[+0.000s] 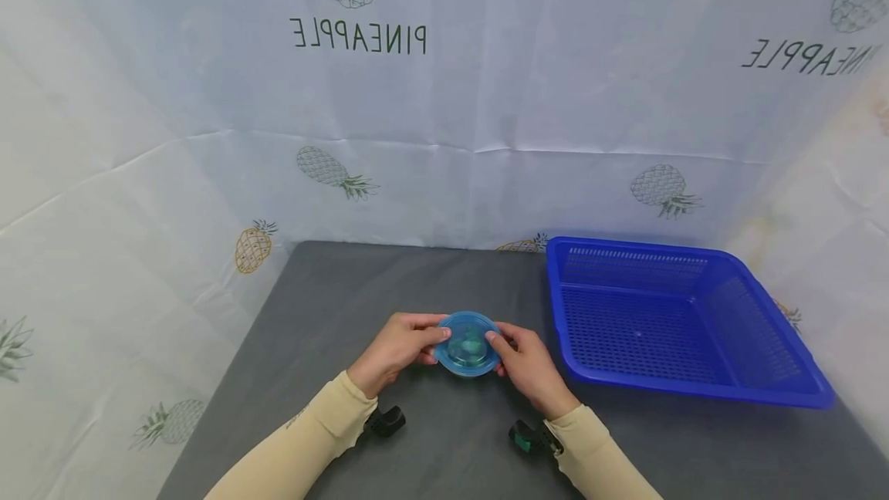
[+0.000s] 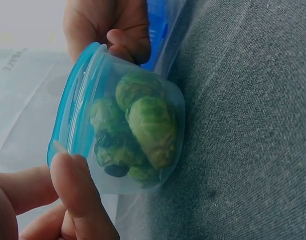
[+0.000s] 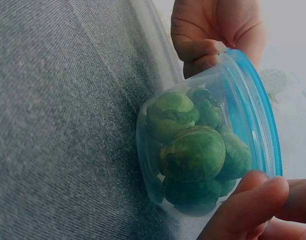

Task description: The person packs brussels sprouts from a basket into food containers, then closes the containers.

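A round clear plastic container [image 2: 170, 95] with a blue lid [image 1: 468, 363] sits close over the grey cloth in front of me. Several Brussels sprouts [image 3: 192, 152] show through its wall in both wrist views. My left hand [image 1: 400, 347] pinches the rim at the left, thumb on top of the lid and fingers under the edge. From the right side, my right hand [image 1: 529, 365] grips the rim the same way, its thumb on the lid. In both wrist views the lid lies over the container's mouth, fingertips right at its edge.
A blue plastic basket [image 1: 646, 330] with slotted walls stands to the right on the grey-covered table [image 1: 333, 284]. A white curtain [image 1: 444, 199] with pineapple prints hangs behind the table and along its sides. Black wrist devices [image 1: 386, 422] sit under both cuffs.
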`<move>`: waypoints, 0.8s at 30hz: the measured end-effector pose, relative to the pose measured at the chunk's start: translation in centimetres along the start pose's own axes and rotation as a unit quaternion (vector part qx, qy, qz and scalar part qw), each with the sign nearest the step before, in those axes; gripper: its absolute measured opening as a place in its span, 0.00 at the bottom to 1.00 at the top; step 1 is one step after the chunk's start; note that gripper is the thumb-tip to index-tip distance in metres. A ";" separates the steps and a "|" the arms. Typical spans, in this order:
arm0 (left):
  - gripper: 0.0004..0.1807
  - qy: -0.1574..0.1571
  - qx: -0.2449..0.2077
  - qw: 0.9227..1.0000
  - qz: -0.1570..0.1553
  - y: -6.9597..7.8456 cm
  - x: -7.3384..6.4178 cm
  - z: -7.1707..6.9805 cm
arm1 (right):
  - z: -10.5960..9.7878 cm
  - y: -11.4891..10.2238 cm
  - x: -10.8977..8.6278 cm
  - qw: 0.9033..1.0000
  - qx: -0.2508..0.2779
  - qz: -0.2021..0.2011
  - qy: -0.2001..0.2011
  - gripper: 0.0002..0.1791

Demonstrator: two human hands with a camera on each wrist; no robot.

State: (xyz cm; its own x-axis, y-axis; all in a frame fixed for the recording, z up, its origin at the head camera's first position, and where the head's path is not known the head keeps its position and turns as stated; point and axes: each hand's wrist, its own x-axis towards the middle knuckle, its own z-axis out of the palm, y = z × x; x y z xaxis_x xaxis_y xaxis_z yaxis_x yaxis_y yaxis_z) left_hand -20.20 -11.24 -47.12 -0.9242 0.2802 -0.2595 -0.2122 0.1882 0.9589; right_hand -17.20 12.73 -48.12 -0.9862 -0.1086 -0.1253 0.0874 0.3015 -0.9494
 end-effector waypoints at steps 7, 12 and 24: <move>0.22 -0.004 0.004 1.000 0.000 0.2 0.3 0.0 | -0.4 0.3 0.4 1.000 0.016 0.011 -0.016 0.19; 0.23 -0.009 0.017 1.000 -0.003 -0.1 0.2 0.2 | -0.8 0.6 0.2 1.000 0.015 0.012 -0.025 0.19; 0.28 -0.119 0.026 0.993 0.004 -0.2 0.5 -0.9 | -1.0 0.5 0.3 0.999 0.019 0.002 -0.039 0.19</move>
State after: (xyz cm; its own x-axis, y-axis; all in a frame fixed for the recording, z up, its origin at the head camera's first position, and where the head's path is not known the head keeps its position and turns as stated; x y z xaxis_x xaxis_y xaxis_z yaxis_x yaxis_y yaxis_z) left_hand -20.93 -11.94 -47.36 -0.8235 0.4949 -0.2773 -0.1827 0.2314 0.9556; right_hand -17.58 13.82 -48.36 -0.9720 -0.1812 -0.1497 0.0982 0.2655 -0.9591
